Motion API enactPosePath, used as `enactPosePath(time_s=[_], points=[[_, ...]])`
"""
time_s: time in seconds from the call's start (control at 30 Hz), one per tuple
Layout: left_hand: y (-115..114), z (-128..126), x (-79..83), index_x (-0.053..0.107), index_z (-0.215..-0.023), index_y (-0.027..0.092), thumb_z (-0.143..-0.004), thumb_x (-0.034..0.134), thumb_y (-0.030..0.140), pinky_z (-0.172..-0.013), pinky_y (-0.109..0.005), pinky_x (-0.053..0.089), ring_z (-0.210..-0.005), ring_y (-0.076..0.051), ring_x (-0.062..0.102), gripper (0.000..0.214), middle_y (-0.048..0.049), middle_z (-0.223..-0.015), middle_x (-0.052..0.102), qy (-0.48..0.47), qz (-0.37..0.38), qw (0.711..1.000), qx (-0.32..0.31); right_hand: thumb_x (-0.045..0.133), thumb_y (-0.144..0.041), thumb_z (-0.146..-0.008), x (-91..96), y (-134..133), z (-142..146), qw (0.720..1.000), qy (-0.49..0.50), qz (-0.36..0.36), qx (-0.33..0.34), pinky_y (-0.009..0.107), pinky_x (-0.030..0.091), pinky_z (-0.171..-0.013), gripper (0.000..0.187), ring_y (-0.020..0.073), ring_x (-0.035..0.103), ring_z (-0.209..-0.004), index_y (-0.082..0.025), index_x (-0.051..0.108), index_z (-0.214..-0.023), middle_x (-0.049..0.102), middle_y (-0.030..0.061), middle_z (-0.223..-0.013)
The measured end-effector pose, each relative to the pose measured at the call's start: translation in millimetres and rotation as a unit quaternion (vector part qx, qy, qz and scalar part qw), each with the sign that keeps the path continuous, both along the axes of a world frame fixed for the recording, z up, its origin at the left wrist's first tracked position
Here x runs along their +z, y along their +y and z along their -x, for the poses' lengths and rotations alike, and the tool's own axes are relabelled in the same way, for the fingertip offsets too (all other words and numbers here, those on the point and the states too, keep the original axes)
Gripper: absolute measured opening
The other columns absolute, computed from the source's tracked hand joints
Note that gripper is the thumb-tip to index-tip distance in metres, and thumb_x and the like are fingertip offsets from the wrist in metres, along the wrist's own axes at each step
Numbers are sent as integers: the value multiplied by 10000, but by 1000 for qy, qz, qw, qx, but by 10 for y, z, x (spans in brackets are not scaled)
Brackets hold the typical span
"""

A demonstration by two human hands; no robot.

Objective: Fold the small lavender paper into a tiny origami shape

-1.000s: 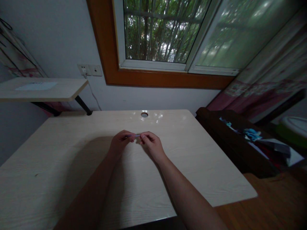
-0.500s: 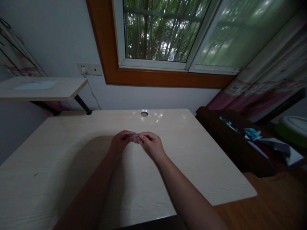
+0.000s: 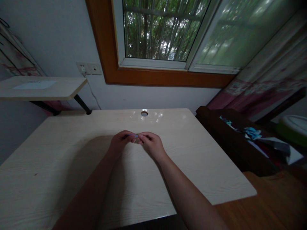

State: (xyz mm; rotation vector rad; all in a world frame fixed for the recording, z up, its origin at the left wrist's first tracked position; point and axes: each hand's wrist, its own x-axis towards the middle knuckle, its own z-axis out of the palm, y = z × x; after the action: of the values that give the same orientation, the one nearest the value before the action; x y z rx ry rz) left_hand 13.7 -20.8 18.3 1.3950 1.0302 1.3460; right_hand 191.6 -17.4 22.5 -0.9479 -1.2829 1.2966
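Observation:
Over the middle of the pale wood-grain desk, my two hands meet fingertip to fingertip. Between them is a small, thin bluish-purple piece, mostly covered by the fingers and too small to name. My left hand is closed in a pinch on its left end. On the other end, my right hand pinches with thumb and forefinger. Both forearms reach in from the bottom of the view.
A raised shelf on black legs stands at the desk's left rear. Near the back edge is a round cable hole. Right of the desk, a dark brown piece of furniture bears blue cloth and papers. A window is behind.
The bluish piece between my fingertips has turned slightly and shows a little more of its face. My hands and arms stay almost in the same place.

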Motion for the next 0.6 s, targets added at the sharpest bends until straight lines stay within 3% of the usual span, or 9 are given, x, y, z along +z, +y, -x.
enactPosePath(time_s=[0.6], points=[[15,4,0,730,-822,164,-809,695,368,-656,-259,493,-659,-148,607,207,-16,-675,668,38,23,999,11,656,-411,-855,-61,-2,-7,999,-26,-37,19,299,570,-702,241,158,678,-675,-177,712,-866,725,47,-771]])
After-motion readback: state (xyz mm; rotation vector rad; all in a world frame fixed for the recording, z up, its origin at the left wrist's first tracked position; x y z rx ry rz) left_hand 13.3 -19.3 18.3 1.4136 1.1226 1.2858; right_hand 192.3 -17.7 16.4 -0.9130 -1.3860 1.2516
